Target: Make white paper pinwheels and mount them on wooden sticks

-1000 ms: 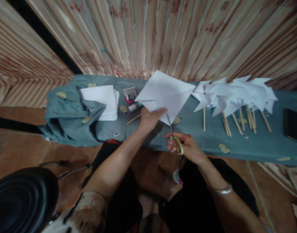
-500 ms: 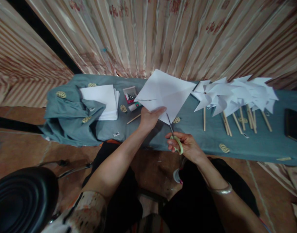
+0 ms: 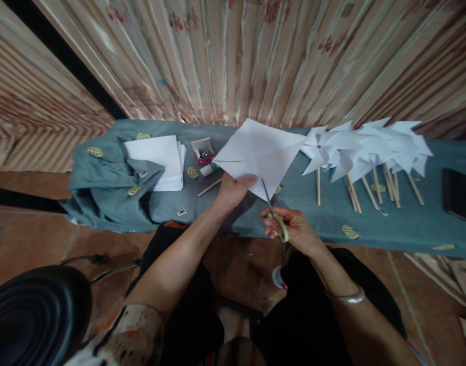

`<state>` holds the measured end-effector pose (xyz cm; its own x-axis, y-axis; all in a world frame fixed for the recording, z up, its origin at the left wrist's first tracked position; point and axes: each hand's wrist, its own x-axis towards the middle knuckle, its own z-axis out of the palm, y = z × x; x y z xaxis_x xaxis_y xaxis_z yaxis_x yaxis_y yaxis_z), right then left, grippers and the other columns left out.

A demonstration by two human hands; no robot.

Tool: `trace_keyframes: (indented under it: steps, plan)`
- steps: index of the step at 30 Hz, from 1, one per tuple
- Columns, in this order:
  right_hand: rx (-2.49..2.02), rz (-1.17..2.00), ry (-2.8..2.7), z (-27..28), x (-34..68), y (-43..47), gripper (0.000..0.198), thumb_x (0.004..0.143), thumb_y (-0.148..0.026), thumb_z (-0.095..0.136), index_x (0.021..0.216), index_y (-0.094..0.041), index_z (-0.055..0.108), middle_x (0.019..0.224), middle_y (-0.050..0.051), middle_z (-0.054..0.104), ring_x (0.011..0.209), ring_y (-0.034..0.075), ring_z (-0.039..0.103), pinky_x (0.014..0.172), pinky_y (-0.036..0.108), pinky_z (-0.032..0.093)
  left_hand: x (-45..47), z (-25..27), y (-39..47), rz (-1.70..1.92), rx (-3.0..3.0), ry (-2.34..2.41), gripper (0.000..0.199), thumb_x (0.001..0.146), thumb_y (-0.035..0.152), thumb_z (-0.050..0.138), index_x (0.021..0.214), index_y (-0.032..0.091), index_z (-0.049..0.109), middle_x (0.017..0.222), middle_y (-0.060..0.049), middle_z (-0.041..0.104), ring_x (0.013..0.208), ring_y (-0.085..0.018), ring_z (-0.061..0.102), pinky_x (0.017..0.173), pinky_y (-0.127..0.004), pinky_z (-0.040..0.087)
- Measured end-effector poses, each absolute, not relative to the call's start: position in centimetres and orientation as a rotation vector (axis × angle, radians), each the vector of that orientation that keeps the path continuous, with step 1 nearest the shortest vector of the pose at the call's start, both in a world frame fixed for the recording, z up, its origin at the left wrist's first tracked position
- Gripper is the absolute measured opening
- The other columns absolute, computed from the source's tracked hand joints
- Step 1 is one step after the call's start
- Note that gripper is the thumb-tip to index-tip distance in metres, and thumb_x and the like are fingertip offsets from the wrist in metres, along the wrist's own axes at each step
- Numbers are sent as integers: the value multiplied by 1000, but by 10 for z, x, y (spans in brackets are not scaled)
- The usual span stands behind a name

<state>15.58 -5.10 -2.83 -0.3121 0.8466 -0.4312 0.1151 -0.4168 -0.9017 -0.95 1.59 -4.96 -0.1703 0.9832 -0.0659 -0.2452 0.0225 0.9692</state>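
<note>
1. Closest is a round black seat (image 3: 38,315), off the table's near left corner. A silver bracelet (image 3: 349,297) is on the right wrist.
2. The right hand (image 3: 293,226) is at the table's near edge. Its fingers are curled around the handles of the green scissors (image 3: 281,227). The blades point away and reach the near corner of the white sheet (image 3: 267,152).
3. The left hand (image 3: 233,193) is a bit farther in and grips the sheet. The thumb lies on top; the other fingers are hidden.
4. The sheet is held up over the middle of the table (image 3: 202,216), turned like a diamond. A thin dark line runs in from its left corner.
5. A thin stick (image 3: 210,187) lies just left of the left hand. A dark flat thing (image 3: 459,195) lies toward the table's right end.
6. Past the stick are a small tube (image 3: 208,169) and an open red and white box (image 3: 203,151) with shiny bits inside.
7. Toward the left end is a stack of white paper (image 3: 156,155), partly under a fold of cloth (image 3: 141,173).
8. White pinwheels (image 3: 370,147) lie bunched along the far edge, right of the sheet, sticks toward the near edge.
9. Behind the far edge hangs a striped curtain (image 3: 236,61).
</note>
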Motion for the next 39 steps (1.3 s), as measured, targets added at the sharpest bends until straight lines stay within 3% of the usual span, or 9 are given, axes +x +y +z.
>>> trace_keyframes:
  steps: [6,39]
  plan:
    - [-1355,1745,-1281,-31,157,-51,54,59,-65,83,82,-18,67,58,-2,65,47,9,55,47,22,44,-7,-47,10,1349,946,1130,27,57,23,75,82,16,67,80,-2,71,75,-18,64,76,-32,52]
    - [-1421,1714,-1217,-35,159,-49,58,51,-64,86,81,-17,70,56,0,65,44,9,52,44,23,41,-2,-52,5,1291,917,1102,30,55,28,78,81,16,69,79,-4,72,73,-19,64,72,-32,51]
